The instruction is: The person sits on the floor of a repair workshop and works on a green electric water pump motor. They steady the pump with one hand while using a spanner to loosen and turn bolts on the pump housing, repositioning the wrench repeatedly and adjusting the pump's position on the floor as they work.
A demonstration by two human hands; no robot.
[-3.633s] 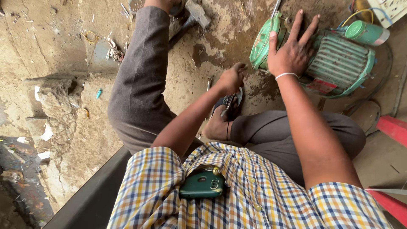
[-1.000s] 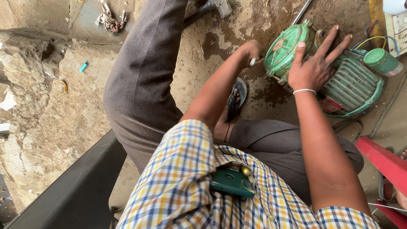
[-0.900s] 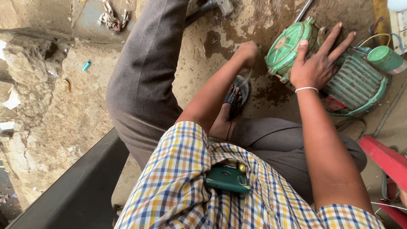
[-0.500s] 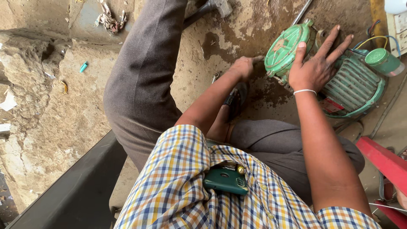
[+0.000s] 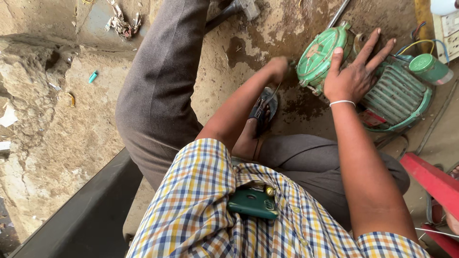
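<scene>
Ground, left: rough, cracked earth (image 5: 43, 143), pale and dusty; a small turquoise scrap (image 5: 92, 76) and bits of litter lie on it.
Lower left: dark flat panel (image 5: 81, 215) running diagonally.
Ground, centre: packed dirt with dark damp stains (image 5: 248, 48); a hammer (image 5: 239, 8) lies at the top edge.
Left hand (image 5: 277, 68): closed into a fist just beside the motor's end cover; what it grips cannot be told.
Green motor (image 5: 368, 76): ribbed casing, lying on the stained dirt, right of centre.
Right hand (image 5: 354, 71): open, fingers spread, pressed flat on the motor.
Far right: red bar (image 5: 430, 179).
</scene>
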